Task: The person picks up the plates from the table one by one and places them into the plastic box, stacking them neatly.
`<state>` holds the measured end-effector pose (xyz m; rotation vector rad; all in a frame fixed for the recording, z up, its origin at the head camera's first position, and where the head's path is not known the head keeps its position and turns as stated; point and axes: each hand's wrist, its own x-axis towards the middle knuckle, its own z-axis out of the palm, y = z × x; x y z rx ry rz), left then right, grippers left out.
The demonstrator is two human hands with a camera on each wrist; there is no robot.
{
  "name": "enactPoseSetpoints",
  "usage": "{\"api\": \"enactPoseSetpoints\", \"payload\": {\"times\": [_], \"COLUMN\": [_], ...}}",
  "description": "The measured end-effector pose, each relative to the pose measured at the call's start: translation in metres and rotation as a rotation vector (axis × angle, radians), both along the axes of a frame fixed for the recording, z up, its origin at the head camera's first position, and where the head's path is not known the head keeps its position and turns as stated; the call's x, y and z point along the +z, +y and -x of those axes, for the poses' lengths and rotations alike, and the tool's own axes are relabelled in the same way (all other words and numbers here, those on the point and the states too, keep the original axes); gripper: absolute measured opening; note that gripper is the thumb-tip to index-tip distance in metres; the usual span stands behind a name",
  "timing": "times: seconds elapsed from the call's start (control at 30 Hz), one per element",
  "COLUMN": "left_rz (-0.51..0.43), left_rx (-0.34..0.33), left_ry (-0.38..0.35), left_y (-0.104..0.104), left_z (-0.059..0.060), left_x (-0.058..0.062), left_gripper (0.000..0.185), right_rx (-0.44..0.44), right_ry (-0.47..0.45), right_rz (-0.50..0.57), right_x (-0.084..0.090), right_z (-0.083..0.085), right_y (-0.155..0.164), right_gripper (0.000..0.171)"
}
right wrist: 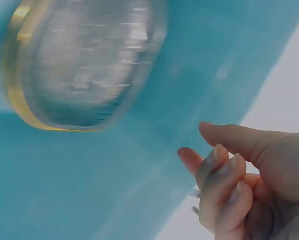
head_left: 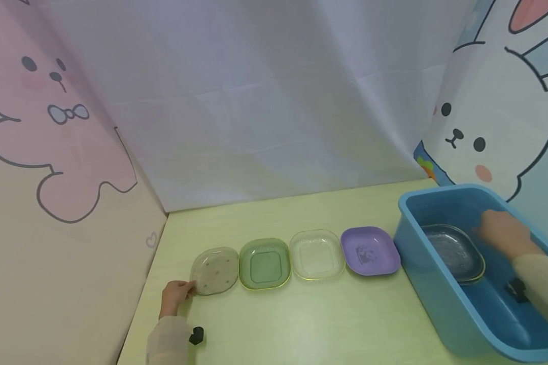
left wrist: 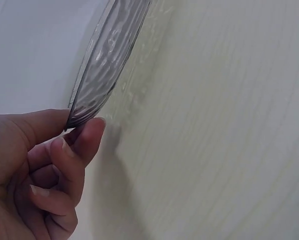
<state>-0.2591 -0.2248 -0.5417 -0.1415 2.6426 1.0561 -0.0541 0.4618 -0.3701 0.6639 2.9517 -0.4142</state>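
Clear plates going out in a row on the bench.
Our left hand pinches the smoky plate; our right hand, fingers loose and empty, must next close on the plate in the tub.

A pale green table stands before a white curtain (cartoon rabbit panels flank it).

Head cam: high, looking forward and down, whole tabletop in frame, blue tub at right. Left wrist cam: very close, low along the tabletop, shares the clear plate at the row's left end with head. Right wrist cam: close, inside the tub, shares the stacked plates there; blurred.
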Motion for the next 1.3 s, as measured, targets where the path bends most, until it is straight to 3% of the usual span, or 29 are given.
{"api": "enactPoseSetpoints", "payload": {"times": [0.13, 0.27, 0.4, 0.6, 0.77, 0.87, 1.1, 1.3], "left_rz": [-0.005, -0.018, -0.044, -0.021, -0.034, -0.058, -0.088, -0.122], "left_rx": [0.01, 0.023, 0.045, 0.059, 0.059, 0.044, 0.035, 0.032], "left_ry": [0.007, 0.03, 0.078, 0.171, 0.223, 0.24, 0.282, 0.291], "left_y": [-0.004, -0.005, 0.001, 0.018, 0.041, 0.059, 0.122, 0.177], "left_z": [0.001, 0.006, 0.012, 0.011, 0.002, -0.004, -0.025, -0.048], "left_x": [0.005, 0.015, 0.036, 0.071, 0.095, 0.1, 0.098, 0.087], "left_gripper": [0.032, 0.033, 0.034, 0.033, 0.032, 0.033, 0.033, 0.032], "right_rx": [0.03, -0.007, -0.041, 0.005, 0.029, 0.037, 0.104, 0.068], "right_ry": [0.153, 0.313, 0.496, 0.75, 0.773, 0.768, 0.829, 0.814], "right_rz": [-0.061, -0.107, -0.138, -0.13, -0.079, -0.064, -0.002, 0.114], "right_x": [0.025, 0.052, 0.074, 0.087, 0.086, 0.083, 0.07, 0.05], "right_z": [0.017, 0.035, 0.051, 0.07, 0.084, 0.092, 0.11, 0.116], "right_y": [-0.023, -0.045, -0.068, -0.104, -0.126, -0.137, -0.165, -0.182], "right_gripper": [0.037, 0.053, 0.063, 0.055, 0.054, 0.053, 0.048, 0.047]}}
